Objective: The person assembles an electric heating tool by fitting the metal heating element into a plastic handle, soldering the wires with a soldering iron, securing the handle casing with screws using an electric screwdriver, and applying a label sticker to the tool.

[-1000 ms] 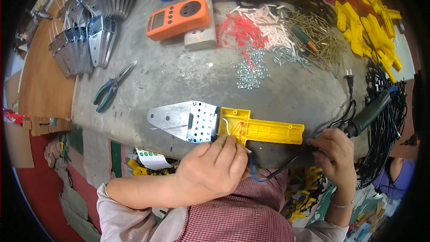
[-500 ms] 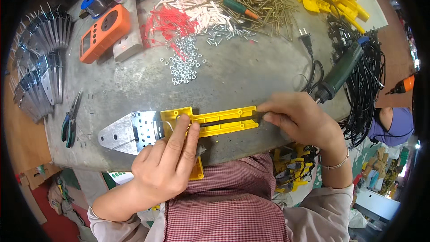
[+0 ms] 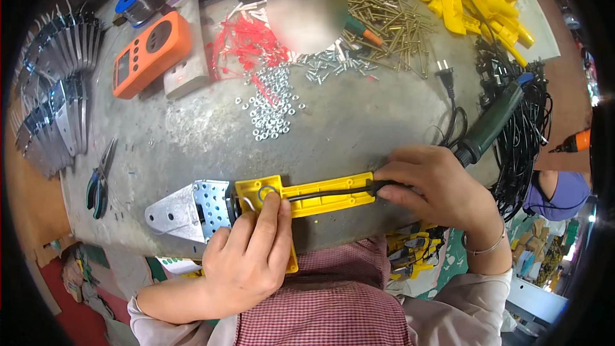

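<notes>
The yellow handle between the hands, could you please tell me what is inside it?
A black cable, looped blue wire and white wire show; what lies under the left hand cannot be seen.

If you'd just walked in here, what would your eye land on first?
Probably the bright yellow handle shell near the front edge of the grey workbench, with a black cord along it, the left hand at its wide end and the right hand at its narrow end. Next might come the orange meter at upper left, then the heap of yellow parts at upper right.
</notes>
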### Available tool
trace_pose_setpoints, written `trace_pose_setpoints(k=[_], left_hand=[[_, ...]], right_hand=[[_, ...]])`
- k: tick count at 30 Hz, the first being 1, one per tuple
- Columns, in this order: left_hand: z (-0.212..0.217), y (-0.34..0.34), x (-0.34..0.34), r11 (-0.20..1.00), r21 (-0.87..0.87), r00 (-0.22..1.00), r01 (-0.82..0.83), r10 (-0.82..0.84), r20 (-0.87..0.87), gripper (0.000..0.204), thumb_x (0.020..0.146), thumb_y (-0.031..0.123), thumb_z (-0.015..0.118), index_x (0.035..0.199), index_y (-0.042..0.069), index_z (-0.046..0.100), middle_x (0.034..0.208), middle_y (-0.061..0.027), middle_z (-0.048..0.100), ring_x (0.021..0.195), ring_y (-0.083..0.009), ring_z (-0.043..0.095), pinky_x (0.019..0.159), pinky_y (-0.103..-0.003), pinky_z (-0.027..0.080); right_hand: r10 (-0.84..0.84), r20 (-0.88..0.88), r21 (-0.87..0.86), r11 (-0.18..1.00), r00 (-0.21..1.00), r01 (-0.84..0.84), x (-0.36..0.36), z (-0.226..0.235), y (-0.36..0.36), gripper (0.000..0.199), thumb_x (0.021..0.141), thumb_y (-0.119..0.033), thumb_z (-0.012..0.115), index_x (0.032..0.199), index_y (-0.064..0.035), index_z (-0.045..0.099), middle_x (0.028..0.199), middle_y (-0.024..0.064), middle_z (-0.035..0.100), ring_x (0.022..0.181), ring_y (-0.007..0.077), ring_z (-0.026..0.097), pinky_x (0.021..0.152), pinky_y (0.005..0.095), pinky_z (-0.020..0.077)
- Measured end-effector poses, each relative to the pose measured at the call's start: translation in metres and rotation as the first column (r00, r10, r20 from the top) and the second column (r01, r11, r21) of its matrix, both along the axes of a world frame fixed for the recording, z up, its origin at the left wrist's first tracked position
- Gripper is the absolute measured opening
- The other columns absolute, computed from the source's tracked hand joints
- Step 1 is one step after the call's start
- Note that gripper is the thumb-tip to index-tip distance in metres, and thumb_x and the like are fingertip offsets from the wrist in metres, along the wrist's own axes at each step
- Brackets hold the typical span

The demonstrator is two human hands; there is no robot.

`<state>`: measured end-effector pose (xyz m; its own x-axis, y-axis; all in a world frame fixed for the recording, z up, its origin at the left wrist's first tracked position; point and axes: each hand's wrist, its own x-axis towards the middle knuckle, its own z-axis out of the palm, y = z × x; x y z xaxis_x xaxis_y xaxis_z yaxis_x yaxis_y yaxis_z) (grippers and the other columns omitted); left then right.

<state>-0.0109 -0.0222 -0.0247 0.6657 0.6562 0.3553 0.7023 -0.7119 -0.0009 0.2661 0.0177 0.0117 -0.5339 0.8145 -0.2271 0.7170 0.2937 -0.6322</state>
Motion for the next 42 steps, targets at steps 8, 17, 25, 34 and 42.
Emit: trace_pose_setpoints(k=[8,17,25,34,42], left_hand=[[0.014,0.000,-0.004,0.997,-0.073,0.999,-0.011,0.007,-0.053,0.046,0.067,0.016,0.060,0.111,0.006,0.068,0.106,-0.0108,0.065,0.068,-0.0148,0.053,0.051,-0.025,0.035],[0.016,-0.016,-0.009,0.997,-0.081,0.998,-0.014,0.018,0.056,0.051,0.072,0.018,0.056,0.120,0.004,0.063,0.118,-0.0124,0.061,0.070,-0.0175,0.053,0.052,-0.027,0.041],[-0.003,-0.004,-0.012,0.995,-0.064,0.997,0.070,-0.069,0.028,0.043,0.070,0.015,0.058,0.109,0.002,0.068,0.104,-0.0103,0.064,0.069,-0.0156,0.052,0.047,-0.023,0.034],[-0.001,0.000,-0.006,0.998,-0.055,0.995,0.043,-0.037,0.093,0.043,0.069,0.011,0.062,0.109,-0.003,0.066,0.103,-0.0109,0.061,0.070,-0.0175,0.055,0.049,-0.026,0.040],[-0.001,-0.012,-0.009,0.993,-0.117,0.995,0.005,0.007,0.099,0.045,0.070,0.010,0.060,0.113,-0.002,0.064,0.106,-0.0115,0.060,0.073,-0.0188,0.055,0.054,-0.029,0.044]], right_hand=[[0.170,0.001,0.271,0.949,0.985,-0.164,0.006,0.029,0.103,0.024,0.083,-0.018,0.064,0.102,-0.0035,0.064,0.098,0.0155,0.061,0.091,0.0363,0.060,0.081,0.0422,0.0489],[-0.194,0.315,0.838,0.516,0.929,-0.177,0.018,-0.018,0.299,0.042,0.071,-0.003,0.061,0.113,-0.0095,0.063,0.114,0.0089,0.061,0.116,0.0272,0.051,0.096,0.0419,0.0413],[-0.461,-0.745,-0.168,0.829,0.482,0.533,0.005,0.039,0.113,0.034,0.087,-0.024,0.060,0.109,0.0014,0.055,0.071,0.0075,0.058,0.062,0.0135,0.056,0.068,0.0301,0.0522],[-0.554,-0.775,-0.286,0.738,0.305,0.611,-0.052,-0.007,-0.026,0.043,0.085,-0.030,0.058,0.115,-0.0002,0.050,0.086,0.0055,0.054,0.081,0.0163,0.055,0.090,0.0409,0.0483],[-0.527,-0.745,-0.135,0.720,0.409,0.681,-0.073,-0.023,-0.055,0.033,0.087,-0.026,0.058,0.110,-0.0040,0.051,0.096,0.0058,0.052,0.091,0.0173,0.054,0.100,0.0449,0.0406]])
